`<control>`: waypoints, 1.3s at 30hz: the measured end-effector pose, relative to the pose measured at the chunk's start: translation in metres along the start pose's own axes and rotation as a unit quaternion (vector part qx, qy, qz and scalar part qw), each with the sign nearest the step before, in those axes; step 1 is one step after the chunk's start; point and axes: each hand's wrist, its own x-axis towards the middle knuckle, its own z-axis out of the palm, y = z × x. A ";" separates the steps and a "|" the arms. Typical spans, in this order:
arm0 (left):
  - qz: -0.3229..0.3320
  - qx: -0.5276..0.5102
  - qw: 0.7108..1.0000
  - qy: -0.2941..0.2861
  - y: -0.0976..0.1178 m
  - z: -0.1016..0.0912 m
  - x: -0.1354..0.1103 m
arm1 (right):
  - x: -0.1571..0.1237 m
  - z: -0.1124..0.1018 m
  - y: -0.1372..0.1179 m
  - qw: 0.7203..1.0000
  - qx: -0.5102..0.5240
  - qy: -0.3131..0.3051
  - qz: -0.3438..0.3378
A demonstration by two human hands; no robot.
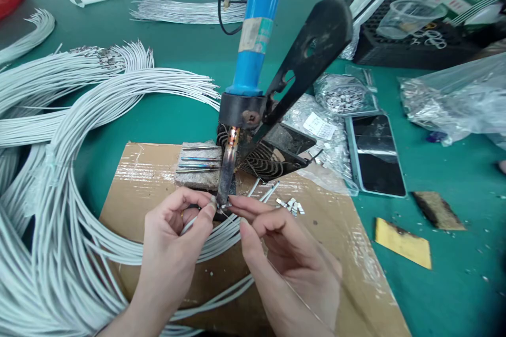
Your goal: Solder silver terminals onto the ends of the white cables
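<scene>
A blue-handled soldering iron [256, 26] is held upright in a black stand, its tip [226, 184] pointing down. Just left of the tip, my left hand [177, 242] is closed, thumb and index finger pinching the end of a white cable [188, 225]. My right hand [288, 258] is closed too, its fingers around a thin solder wire [290, 287] that trails down across the palm. The right index fingertip reaches close to the tip. A tiny metal piece at the tip is partly hidden by my fingers. More white cables [221, 242] lie beneath both hands.
Cardboard [130, 174] covers part of the green table. Thick bundles of white cable [59, 179] fill the left. Small metal terminals [291, 205] lie right of the tip. A phone [377, 152], a yellow sponge [403, 242], bags of parts [343, 95] and a black crate [411, 50] stand rightward.
</scene>
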 end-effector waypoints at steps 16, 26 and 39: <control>0.001 0.003 1.000 -0.001 -0.002 -0.001 -0.001 | 0.000 0.000 -0.001 1.000 0.009 -0.004 -0.003; 0.008 0.008 1.000 0.011 0.000 0.001 -0.001 | 0.000 0.000 -0.001 1.000 -0.001 -0.008 0.008; 0.013 -0.007 1.000 0.006 -0.002 -0.001 -0.001 | 0.001 0.001 0.000 1.000 0.001 -0.006 -0.002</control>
